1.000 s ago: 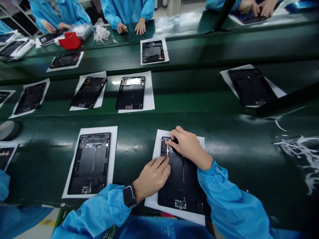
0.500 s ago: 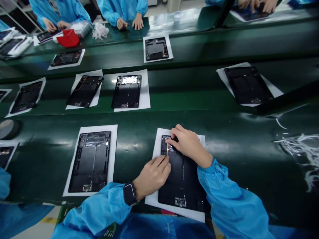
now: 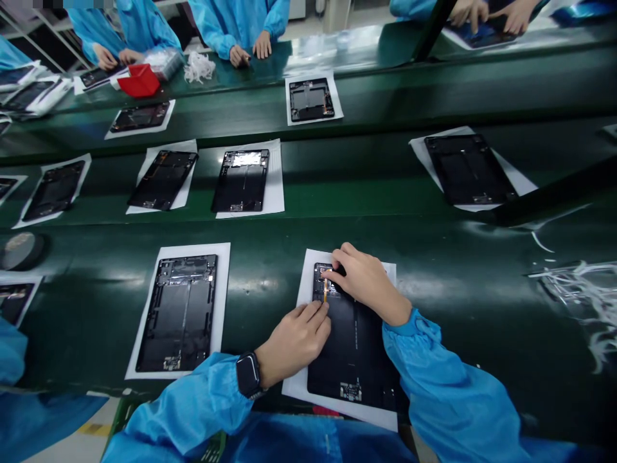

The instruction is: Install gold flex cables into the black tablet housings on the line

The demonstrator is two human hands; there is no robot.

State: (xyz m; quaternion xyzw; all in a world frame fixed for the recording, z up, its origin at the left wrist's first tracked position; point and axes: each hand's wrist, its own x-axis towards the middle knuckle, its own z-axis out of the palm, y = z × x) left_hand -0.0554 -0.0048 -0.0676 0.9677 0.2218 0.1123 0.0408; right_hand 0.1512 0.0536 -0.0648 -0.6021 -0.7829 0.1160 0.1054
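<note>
A black tablet housing [image 3: 332, 354] lies on a white foam sheet [image 3: 303, 382] in front of me, its inner side facing up. A thin orange flex cable [image 3: 325, 294] runs along its upper left part. My right hand [image 3: 364, 281] is closed at the cable's upper end, thumb and index finger pinched there; its wrist hangs over the housing's right side. My left hand [image 3: 299, 334] has its fingers together, their tips on the cable's lower end. What lies beneath the fingertips is hidden. A dark smartwatch [image 3: 249, 375] is on my left wrist.
Another tablet housing [image 3: 177, 315] lies on foam to my left. Several more, such as this housing [image 3: 241, 181] and that one [image 3: 470, 168], rest on the green belts. White strips [image 3: 585, 289] are heaped at right. A black post [image 3: 554, 190] juts in. Co-workers' hands [image 3: 250, 50] are across.
My hands hold nearly the same pose at the cable. Housings on the middle belt have shifted slightly left, those farther back slightly right; the whole view has moved a little too.
</note>
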